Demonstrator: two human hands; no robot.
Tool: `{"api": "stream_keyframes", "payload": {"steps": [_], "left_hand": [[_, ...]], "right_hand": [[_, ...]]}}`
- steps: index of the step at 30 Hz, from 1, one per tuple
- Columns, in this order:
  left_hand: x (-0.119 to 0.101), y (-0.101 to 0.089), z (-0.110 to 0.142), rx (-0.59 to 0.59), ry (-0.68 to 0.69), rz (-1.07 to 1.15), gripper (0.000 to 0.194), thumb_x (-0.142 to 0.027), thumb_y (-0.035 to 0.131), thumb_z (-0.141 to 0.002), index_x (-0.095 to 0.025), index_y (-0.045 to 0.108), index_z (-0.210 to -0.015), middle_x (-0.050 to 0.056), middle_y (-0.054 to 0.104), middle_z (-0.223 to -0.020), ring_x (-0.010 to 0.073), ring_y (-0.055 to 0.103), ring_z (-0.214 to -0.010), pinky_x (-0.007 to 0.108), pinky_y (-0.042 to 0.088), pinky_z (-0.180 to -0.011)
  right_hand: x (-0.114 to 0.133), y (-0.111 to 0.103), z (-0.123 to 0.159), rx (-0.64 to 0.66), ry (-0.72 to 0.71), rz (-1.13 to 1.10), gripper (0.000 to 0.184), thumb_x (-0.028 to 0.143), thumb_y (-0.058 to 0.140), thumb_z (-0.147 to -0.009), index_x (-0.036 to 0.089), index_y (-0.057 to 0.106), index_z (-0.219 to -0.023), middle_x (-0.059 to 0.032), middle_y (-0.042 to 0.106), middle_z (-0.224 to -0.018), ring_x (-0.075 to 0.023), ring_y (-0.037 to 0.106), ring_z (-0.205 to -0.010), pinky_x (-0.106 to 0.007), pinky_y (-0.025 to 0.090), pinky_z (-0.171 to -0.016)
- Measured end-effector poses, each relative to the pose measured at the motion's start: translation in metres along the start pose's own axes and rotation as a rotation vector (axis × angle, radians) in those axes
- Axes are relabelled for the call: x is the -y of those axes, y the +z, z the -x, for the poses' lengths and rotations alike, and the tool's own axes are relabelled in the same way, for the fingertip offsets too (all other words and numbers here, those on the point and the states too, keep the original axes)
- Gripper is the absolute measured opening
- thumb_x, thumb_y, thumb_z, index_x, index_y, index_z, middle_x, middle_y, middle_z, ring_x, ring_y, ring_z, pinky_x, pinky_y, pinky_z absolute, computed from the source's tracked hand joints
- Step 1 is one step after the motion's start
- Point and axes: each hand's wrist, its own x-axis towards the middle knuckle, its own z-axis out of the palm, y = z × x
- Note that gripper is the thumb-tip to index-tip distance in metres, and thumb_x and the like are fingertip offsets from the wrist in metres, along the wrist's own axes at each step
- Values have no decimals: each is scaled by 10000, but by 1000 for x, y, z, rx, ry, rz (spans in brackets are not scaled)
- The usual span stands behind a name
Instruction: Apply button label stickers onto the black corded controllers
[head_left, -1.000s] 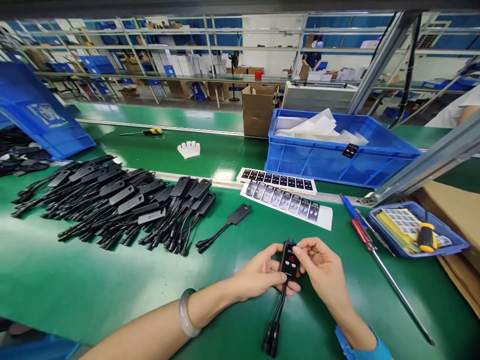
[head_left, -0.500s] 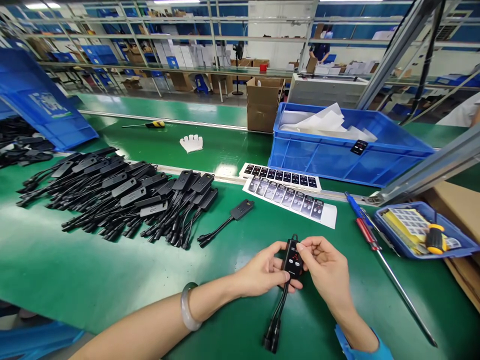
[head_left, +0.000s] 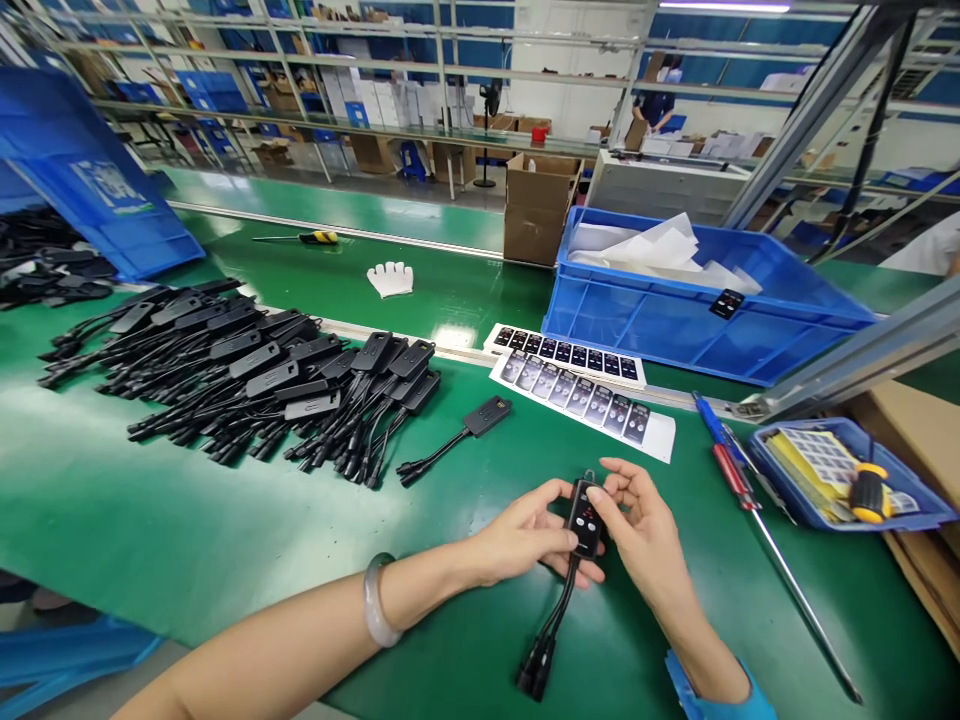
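Observation:
My left hand [head_left: 529, 540] is closed around a small black controller [head_left: 584, 525], its thumb on the lower front and its fingers behind. The controller's face has a black label with red marks and two white buttons, and its short black cables [head_left: 553, 630] hang down to the table. My right hand [head_left: 643, 525] is beside it, thumb touching the upper part of the label, its other fingers apart and off to the right. A single black controller [head_left: 487, 416] lies nearby, its cables toward the left. Behind it are two label sheets, one black [head_left: 566, 353] and one greyish [head_left: 585, 397].
A large pile of black controllers [head_left: 247, 365] covers the left. A blue crate [head_left: 675, 310] with white paper stands behind the labels. At right lie a long screwdriver [head_left: 780, 540] and a blue tray [head_left: 787, 485]. A white glove [head_left: 391, 279] lies further back.
My right fingers have spread from a closer, curled pose, and the thumb has slid slightly left across the top of the label. My left hand keeps its hold. The view has shifted slightly.

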Motion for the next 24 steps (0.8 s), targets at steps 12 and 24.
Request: {"api": "stream_keyframes", "payload": {"steps": [12, 24], "left_hand": [[-3, 0, -4, -102, 61, 35, 387, -449, 572, -824, -183, 459, -1082, 74, 659, -854, 181, 681, -676, 288, 521, -631], [2, 3, -4, -105, 235, -297, 473, -487, 344, -937, -202, 405, -1308, 106, 611, -1123, 188, 651, -882, 352, 536, -792]], "right_hand": [[-7, 2, 10, 342, -21, 49, 640, 408, 554, -848, 250, 333, -1428, -78, 499, -1367, -250, 481, -1230, -426, 396, -1036], [-11, 10, 17, 132, -238, 442, 653, 407, 403, -923, 174, 166, -1484, -127, 524, -1291, -244, 525, -1168, -368, 473, -941]]}}
